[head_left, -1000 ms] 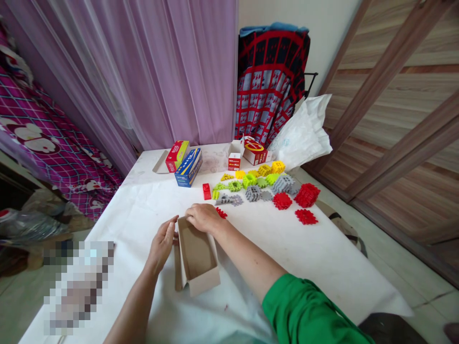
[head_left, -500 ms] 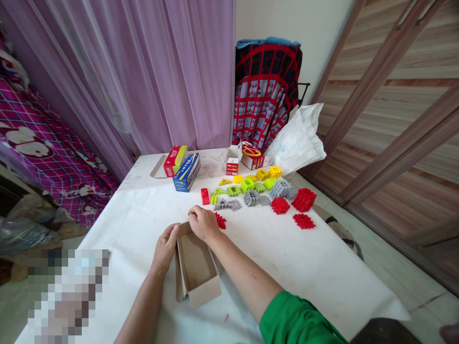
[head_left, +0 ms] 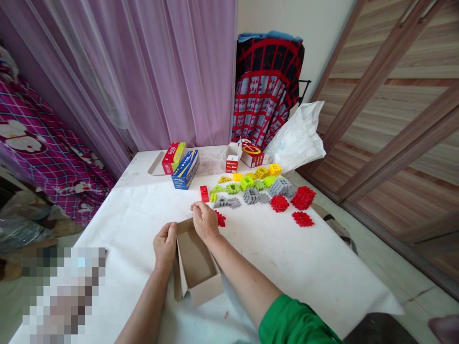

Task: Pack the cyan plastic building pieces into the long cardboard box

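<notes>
An open, empty cardboard box [head_left: 196, 263] lies on the white table [head_left: 287, 258] in front of me. My left hand [head_left: 165, 244] grips its left wall near the far corner. My right hand [head_left: 205, 220] rests on the box's far end, fingers curled over the flap. A red toothed plastic piece [head_left: 220, 219] lies just right of my right hand, touching or nearly touching it. Whether that hand holds anything small is hidden.
Beyond my hands lie several red [head_left: 303, 198], grey [head_left: 252, 195], green [head_left: 246, 183] and yellow [head_left: 274, 169] toothed pieces. Red [head_left: 173, 157] and blue [head_left: 185, 169] boxes and small red-white cartons [head_left: 233, 163] stand at the far edge. A white bag [head_left: 297, 138] sits far right.
My left hand has closed in from beside the box onto its left wall. My right hand has shifted slightly along the far end. The camera view has drifted a little.
</notes>
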Motion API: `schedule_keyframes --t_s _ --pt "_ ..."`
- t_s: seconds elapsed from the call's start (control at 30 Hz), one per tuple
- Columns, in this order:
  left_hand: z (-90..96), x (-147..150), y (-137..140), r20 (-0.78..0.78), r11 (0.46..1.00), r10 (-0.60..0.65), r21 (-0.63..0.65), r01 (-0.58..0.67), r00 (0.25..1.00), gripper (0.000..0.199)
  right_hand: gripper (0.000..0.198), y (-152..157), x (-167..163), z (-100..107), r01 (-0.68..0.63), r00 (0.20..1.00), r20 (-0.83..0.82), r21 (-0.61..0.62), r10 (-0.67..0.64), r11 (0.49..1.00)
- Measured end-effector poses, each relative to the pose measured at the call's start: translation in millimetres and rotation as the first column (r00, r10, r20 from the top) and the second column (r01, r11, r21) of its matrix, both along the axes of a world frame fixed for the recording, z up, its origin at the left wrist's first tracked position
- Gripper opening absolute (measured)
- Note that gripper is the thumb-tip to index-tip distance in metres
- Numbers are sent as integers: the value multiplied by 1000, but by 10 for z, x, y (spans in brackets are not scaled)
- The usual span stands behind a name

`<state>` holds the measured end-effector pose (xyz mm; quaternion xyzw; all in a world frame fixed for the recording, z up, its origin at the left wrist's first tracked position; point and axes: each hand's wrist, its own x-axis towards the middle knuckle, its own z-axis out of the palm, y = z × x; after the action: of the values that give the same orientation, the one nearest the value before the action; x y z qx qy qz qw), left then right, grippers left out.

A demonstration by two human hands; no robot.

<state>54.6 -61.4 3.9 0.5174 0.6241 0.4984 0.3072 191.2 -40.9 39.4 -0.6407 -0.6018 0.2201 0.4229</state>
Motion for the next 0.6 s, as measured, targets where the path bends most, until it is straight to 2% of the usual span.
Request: schedule_keyframes --t_s 0.23,0.37,0.47,0.6 --pt "26 -72 60 -27 1000 -9 -15 8 1000 40 29 52 23 12 -61 998 14 5 61 998" --pt "14 -78 48 -22 1000 -13 -19 13 1000 40 26 -57 236 -26 -65 997 -31 112 69 992" --pt "9 -63 21 3 1000 -9 -27 9 1000 40 28 -246 506 -147 -1 995 -102 190 21 982" --pt "9 -41 28 25 999 -26 -34 27 999 39 30 -534 891 -406 149 980 -157 181 -121 972"
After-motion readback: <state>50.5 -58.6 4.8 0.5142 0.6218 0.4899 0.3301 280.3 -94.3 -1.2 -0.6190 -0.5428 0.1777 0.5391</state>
